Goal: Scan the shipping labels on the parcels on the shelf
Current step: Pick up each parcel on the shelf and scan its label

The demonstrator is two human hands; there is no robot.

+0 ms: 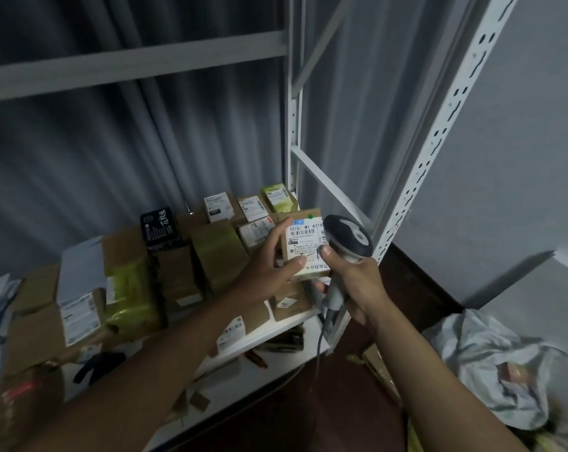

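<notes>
Cardboard, small and brown, the box sits just right of frame centre, lifted above the right end of the shelf. Its label faces you. Your left hand closes on its left edge, thumb across the lower front and fingers curled behind, so the grip is firm. Your right hand is wrapped tight around the grip of the scanner, whose dark head stands touching the box's right edge; your thumb tip rests on the label's right side. Both forearms reach in from the lower frame, left from lower left, right from lower right.

Free room lies to the right: bare wall, and dark floor below. A white perforated upright rises just behind the scanner head, and a crossbar runs across the upper left, well above your hands. Left of the box the shelf is crowded with parcels, brown and yellow-green, lying close together. A grey crumpled bag lies at lower right.

On the label you can read "501E", "M1" and "A21B" over a barcode; the smaller print below is too fine to read. A black box farther back carries white characters.
</notes>
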